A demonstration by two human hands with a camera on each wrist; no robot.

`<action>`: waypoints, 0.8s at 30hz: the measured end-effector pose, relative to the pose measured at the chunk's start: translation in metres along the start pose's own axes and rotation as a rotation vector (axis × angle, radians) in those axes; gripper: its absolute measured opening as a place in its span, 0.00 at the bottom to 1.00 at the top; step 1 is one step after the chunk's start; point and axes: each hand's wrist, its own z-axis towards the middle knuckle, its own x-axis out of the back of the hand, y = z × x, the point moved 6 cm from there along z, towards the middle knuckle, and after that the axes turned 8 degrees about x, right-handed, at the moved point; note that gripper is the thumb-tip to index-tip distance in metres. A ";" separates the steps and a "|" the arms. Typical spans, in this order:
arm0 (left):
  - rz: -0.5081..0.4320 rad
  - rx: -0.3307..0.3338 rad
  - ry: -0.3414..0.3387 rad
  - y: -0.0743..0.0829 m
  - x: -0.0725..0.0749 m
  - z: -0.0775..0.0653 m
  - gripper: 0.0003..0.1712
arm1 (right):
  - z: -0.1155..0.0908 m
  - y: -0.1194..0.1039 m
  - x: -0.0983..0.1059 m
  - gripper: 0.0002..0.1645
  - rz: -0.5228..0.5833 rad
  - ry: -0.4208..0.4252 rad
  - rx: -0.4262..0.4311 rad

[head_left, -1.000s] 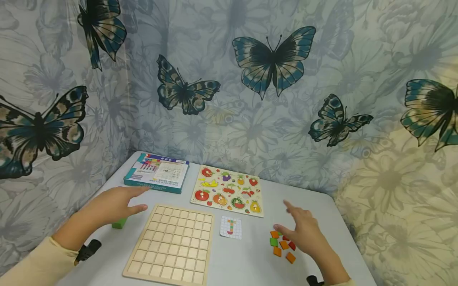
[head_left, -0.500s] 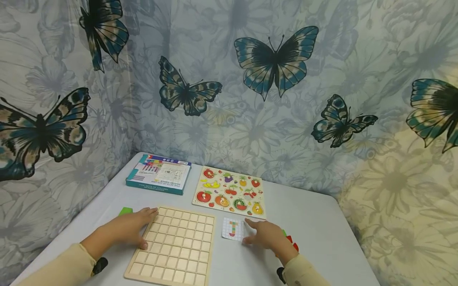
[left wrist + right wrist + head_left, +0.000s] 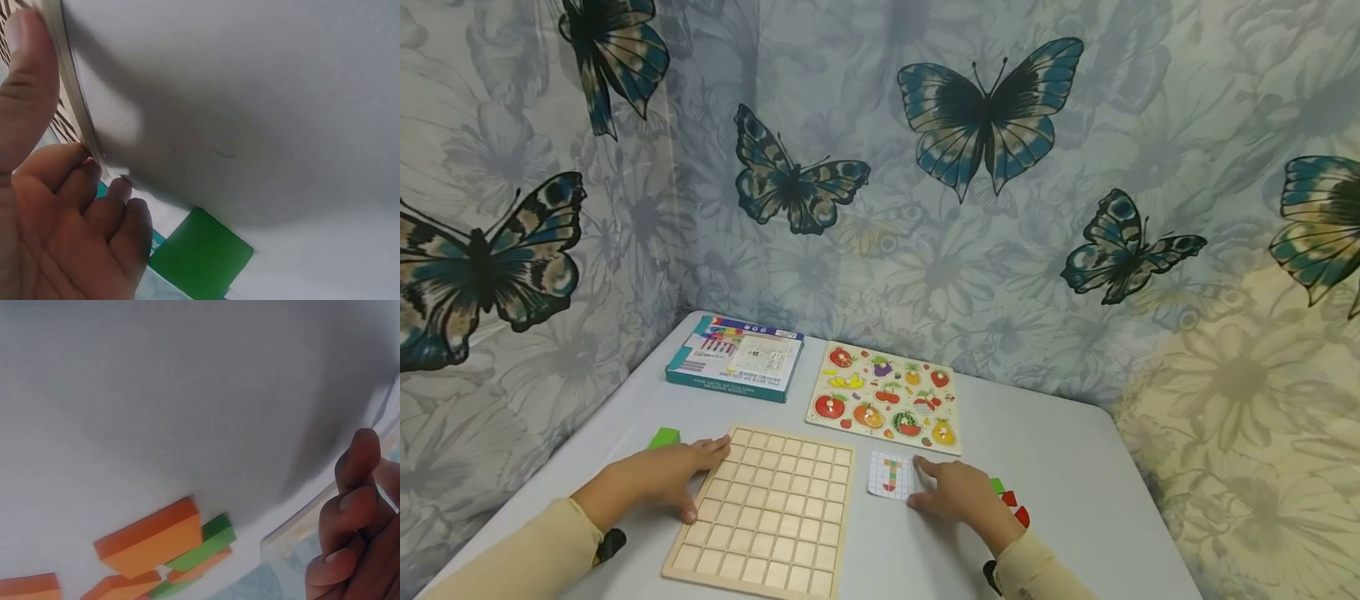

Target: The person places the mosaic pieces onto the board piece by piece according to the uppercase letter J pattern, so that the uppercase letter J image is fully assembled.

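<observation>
The pattern card (image 3: 889,475) lay flat on the table between the wooden grid board (image 3: 771,512) and the right hand (image 3: 958,493) — apart from the board, and nearer the right hand. Index finger and thumb of that hand stood apart at the card's right edge; no pinch was evident, and firm contact could not be confirmed. The left hand (image 3: 658,473) sat at the board's left edge, which ran away from the person, thumb and fingers spread, without a closed grip. Red tiles (image 3: 1022,517) lay right of the right hand.
</observation>
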 end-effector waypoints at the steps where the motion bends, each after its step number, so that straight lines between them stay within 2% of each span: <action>1: 0.001 -0.002 -0.003 0.000 0.001 0.000 0.64 | 0.001 -0.001 0.001 0.43 0.008 0.006 0.006; 8: 0.002 -0.020 0.012 -0.001 0.001 -0.001 0.65 | 0.006 -0.005 -0.001 0.40 -0.001 -0.009 0.026; 13: -0.001 -0.041 0.024 0.004 -0.001 0.006 0.64 | 0.001 0.006 -0.001 0.40 -0.008 -0.008 -0.003; 20: -0.026 -0.065 0.007 0.023 -0.007 0.015 0.64 | -0.015 0.030 -0.002 0.41 0.014 -0.007 -0.035; 24: -0.032 -0.058 -0.007 0.035 -0.015 0.026 0.64 | -0.022 0.043 -0.001 0.41 0.002 -0.020 -0.042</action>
